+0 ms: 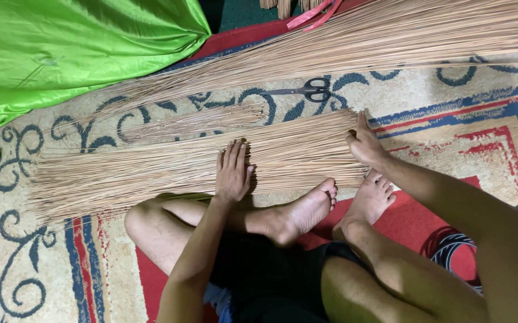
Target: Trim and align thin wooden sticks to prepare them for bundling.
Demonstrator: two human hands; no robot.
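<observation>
Bare arms, bare legs and feet, black shorts (271, 269).

A patterned carpet (438, 113) covers the floor. On it lie a flat spread of thin sticks (151, 170), a longer stick bundle (390, 36), black scissors (310, 90) and green cloth (49, 48).

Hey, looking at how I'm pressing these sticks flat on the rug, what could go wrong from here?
The left hand and right hand press flat on the near sticks; thin ends could prick or splinter a palm. The bare feet lie against the edge of the sticks, so a shift of the feet may scatter or snap some. The scissors lie just beyond on the rug, easy to brush when reaching for the far pile.
</observation>
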